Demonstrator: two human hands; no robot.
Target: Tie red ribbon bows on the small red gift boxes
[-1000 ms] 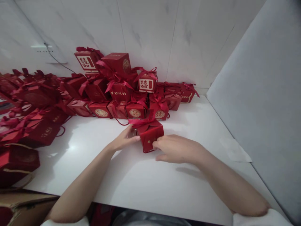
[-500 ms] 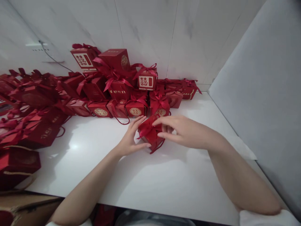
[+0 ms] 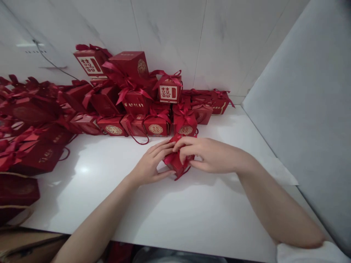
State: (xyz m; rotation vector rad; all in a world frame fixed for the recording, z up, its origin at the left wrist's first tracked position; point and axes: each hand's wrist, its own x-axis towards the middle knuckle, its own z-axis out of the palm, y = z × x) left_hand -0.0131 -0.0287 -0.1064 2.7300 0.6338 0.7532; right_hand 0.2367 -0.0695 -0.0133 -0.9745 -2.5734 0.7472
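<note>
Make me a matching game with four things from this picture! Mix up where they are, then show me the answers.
Things:
1. Left hand
2. Right hand
3. Cable
4. Cardboard box

Places:
A. Slanting down the wall, above the red boxes at the left
B. Fingers curled over the ribbon on top of the gift box
C. Lower left corner of the picture, past the near edge of the white table
D. Along the left side of the gift box, thumb stretched out

Right pairs: 1-D, 2-B, 3-A, 4-C
</note>
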